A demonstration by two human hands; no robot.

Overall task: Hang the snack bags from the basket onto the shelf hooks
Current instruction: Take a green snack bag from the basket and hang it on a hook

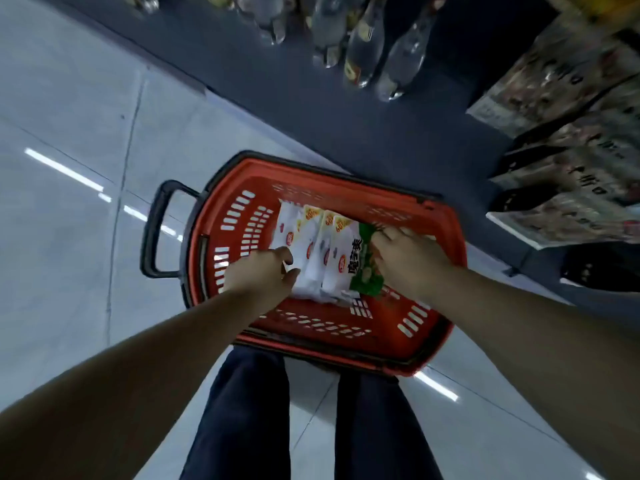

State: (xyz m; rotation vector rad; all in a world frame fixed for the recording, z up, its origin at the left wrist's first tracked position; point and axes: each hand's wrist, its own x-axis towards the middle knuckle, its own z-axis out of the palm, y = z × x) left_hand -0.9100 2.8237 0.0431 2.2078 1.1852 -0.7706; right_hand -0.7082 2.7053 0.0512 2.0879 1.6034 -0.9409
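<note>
- Red basket (398,344) on tiled floor (69,98), black handle (152,230) sticking out beyond left hand.
- Left hand (258,271) inside basket, fingers curled onto near-left edge of white snack bags (311,254); prob. pinching the outermost bag, grip partly hidden.
- White bags w/ yellow tops standing in a row, packed side by side, between the two hands.
- Right hand (407,259) inside basket too, fingers curled round green snack bag (365,271), which sits just beside the white row, touching it.
- Both forearms bare, reaching down; dark trouser legs (249,410) below hands, basket's near rim over them.
- Beyond hands: dark shelf base (346,116) w/ clear bottles (363,46).
- Beyond right hand: hanging packets (561,81), blurred, print unreadable.
</note>
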